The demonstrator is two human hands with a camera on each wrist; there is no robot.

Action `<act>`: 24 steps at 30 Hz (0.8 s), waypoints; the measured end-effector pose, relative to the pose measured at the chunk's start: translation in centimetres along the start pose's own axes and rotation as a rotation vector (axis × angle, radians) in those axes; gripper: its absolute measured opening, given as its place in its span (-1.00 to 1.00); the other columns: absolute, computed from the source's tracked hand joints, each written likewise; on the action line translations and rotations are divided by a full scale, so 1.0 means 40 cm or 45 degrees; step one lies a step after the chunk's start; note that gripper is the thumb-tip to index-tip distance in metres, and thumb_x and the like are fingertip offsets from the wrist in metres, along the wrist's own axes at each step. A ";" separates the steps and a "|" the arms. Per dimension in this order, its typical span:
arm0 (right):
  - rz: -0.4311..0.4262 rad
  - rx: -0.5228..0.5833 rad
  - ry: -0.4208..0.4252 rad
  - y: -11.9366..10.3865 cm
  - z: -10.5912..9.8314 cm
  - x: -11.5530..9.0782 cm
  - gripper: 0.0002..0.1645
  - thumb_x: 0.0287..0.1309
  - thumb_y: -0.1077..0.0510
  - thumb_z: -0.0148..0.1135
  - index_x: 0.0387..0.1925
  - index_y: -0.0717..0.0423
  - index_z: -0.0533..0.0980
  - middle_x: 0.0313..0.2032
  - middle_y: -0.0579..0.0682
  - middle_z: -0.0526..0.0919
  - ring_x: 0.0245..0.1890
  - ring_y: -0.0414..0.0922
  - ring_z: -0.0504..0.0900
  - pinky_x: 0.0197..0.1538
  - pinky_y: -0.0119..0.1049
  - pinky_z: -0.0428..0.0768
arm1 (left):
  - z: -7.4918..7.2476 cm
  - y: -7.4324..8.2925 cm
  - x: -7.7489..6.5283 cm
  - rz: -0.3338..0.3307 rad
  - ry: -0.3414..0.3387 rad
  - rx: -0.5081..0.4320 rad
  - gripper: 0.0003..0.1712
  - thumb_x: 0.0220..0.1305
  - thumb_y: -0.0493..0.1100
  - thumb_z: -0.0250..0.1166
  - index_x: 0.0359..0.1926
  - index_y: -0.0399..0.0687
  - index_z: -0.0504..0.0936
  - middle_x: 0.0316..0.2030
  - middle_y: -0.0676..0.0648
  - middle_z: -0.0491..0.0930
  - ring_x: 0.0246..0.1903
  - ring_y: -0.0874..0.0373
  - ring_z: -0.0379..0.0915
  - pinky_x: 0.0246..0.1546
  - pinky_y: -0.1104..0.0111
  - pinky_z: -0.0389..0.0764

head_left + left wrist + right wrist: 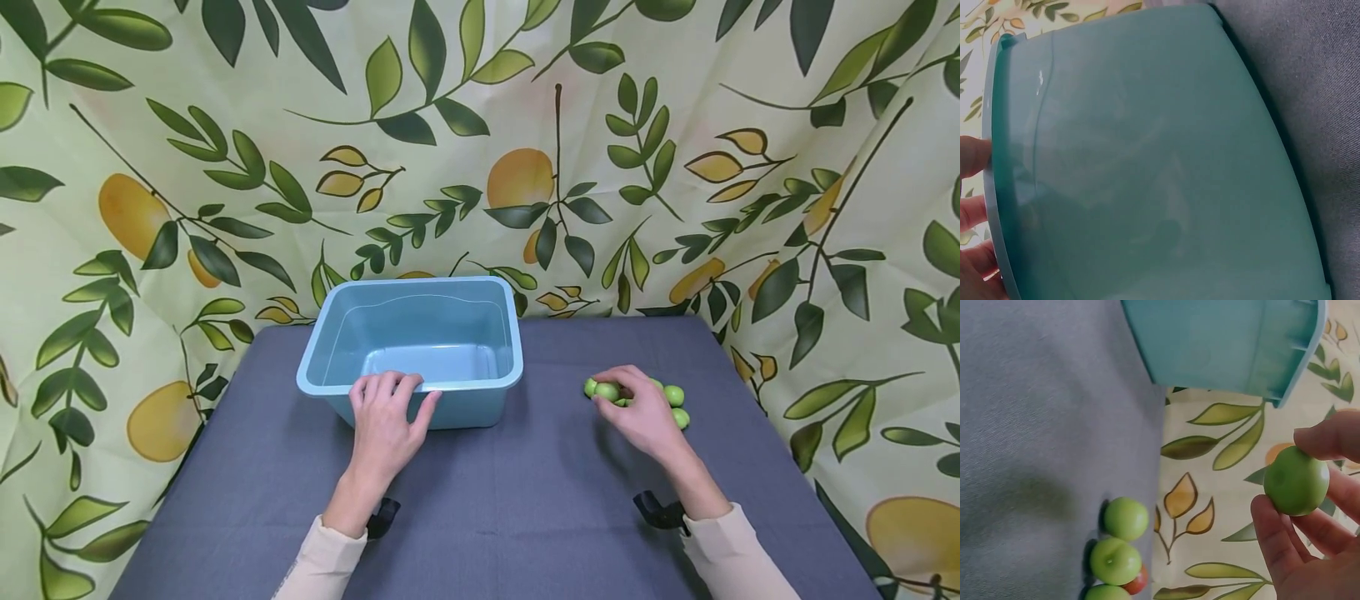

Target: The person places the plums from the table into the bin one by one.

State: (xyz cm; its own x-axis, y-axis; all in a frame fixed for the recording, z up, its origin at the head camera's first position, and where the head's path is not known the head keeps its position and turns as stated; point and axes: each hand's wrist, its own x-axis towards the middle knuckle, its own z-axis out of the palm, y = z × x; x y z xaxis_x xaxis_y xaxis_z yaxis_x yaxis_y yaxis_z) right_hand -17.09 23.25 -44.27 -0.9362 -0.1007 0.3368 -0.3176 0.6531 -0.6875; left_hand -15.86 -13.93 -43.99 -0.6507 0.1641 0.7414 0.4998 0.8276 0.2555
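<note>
A light blue plastic basin (480,408) stands at the back left of the table. My left hand (386,421) holds its near rim, fingers bent over the edge; in the left wrist view the fingertips (974,156) are partly hidden behind the rim. On the right, my right hand (637,412) pinches a small green apple (1296,481) between thumb and fingers, lifted off the cloth. Several more small green apples (1116,560) lie close together beneath and beside this hand, partly covered by it in the head view. A reddish fruit (1137,580) shows among them.
A dark grey cloth (540,500) covers the table. Behind and at both sides hangs a pale curtain (645,50) printed with leaves and orange fruit. The basin's far side stands close to that curtain. Black straps (660,510) sit on both wrists.
</note>
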 end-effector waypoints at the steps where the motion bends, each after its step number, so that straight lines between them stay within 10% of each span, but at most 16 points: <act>1: -0.001 0.007 0.002 -0.003 -0.001 0.001 -0.72 0.16 0.28 0.40 -0.06 0.17 0.68 -0.07 0.04 0.66 -0.12 -0.07 0.61 -0.06 -0.17 0.60 | 0.001 0.001 0.000 -0.002 -0.002 0.000 -0.68 0.25 0.00 0.41 -0.18 -0.17 0.67 -0.27 -0.15 0.56 -0.22 -0.17 0.42 0.06 -0.18 0.24; 24: -0.053 0.150 0.030 -0.087 -0.015 0.057 -0.69 0.20 0.19 0.42 0.00 0.07 0.68 0.00 -0.03 0.63 -0.26 -0.11 0.57 -0.22 -0.38 0.53 | 0.022 0.008 0.015 -0.003 -0.006 -0.037 -0.70 0.25 0.00 0.42 -0.18 -0.14 0.68 -0.26 -0.15 0.57 -0.21 -0.17 0.44 0.08 -0.20 0.23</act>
State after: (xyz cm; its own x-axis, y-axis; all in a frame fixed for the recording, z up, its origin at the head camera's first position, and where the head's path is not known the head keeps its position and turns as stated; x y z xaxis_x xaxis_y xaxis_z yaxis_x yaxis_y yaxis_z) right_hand -18.03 21.22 -40.73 -0.9186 -0.1070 0.3806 -0.3726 0.5557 -0.7432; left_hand -16.60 -13.09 -44.01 -0.6548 0.1648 0.7376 0.5144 0.8121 0.2753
